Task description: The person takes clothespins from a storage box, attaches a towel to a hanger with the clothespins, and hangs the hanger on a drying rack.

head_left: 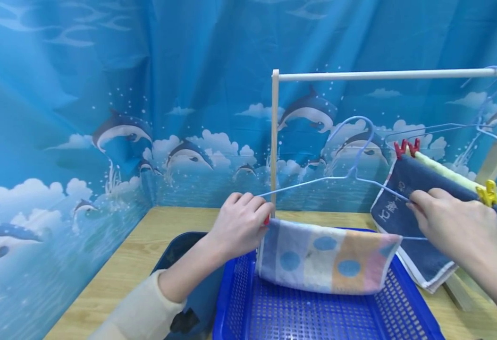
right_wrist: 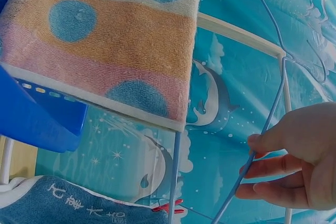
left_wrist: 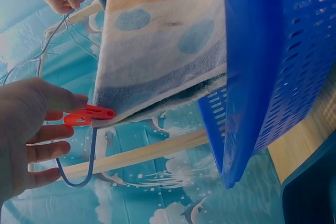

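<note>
A striped towel with blue dots [head_left: 324, 257] hangs folded over the lower bar of a light-blue wire hanger [head_left: 356, 172]. My left hand [head_left: 241, 224] pinches a red clothespin [left_wrist: 89, 115] at the towel's left corner, on the hanger's bar. On the other side, my right hand [right_wrist: 296, 156] pinches the hanger's sloping upper wire between thumb and fingers. No clothespin shows at the towel's right corner in the right wrist view. The hanger's hook points up, free of the rack rail [head_left: 380, 75].
Beneath the towel sits a blue perforated basket [head_left: 240, 302], with a dark bin [head_left: 197, 283] to its left. At right, a dark blue towel [head_left: 409, 203] hangs with red clothespins [head_left: 406, 148] and a yellow clothespin [head_left: 487, 192]. Another hanger [head_left: 482, 120] hooks on the rail.
</note>
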`<state>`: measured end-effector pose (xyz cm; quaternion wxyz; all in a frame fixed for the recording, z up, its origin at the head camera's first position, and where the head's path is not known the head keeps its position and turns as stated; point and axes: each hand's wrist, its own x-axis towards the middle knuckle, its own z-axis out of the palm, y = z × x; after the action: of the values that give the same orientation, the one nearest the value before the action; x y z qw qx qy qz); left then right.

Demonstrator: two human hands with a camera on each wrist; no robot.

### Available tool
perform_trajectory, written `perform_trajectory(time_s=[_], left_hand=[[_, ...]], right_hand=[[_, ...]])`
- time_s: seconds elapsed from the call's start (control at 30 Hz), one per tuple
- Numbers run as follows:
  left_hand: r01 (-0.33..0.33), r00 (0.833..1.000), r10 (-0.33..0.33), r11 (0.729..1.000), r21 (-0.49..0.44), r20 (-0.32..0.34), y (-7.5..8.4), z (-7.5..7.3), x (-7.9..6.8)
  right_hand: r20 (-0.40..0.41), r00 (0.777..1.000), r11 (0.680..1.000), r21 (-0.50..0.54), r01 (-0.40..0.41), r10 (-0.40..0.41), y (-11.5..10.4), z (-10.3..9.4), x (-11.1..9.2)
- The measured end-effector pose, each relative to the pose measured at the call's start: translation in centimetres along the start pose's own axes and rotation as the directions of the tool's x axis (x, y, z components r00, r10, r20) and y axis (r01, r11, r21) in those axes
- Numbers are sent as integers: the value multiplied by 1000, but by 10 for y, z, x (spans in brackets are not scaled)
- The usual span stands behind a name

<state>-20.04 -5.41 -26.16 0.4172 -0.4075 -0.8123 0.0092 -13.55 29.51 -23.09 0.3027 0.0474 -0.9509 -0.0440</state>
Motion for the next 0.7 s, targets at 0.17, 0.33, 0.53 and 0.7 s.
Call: perform_trajectory(time_s=[0.17,0.33,0.53,0.7], left_hand=[[-7,999,6,1000,-15,-52,-2,-3,-1],[-6,996,5,1000,-15,-86,-6,-7,-5],[26,994,-34,997,-78,-108,-15,-8,-15],[58,991,-73,990,-129,-113,-28,-8,-26]], right_hand=[[2,1000,1000,-1,-3,3,1,1,-1],[3,1000,1000,0,-15,15,2,2,-1],[-6,1000,1000,6,-12,12,3,3,-2],[-11,1000,1000,3,-11,11,4,4,-1]])
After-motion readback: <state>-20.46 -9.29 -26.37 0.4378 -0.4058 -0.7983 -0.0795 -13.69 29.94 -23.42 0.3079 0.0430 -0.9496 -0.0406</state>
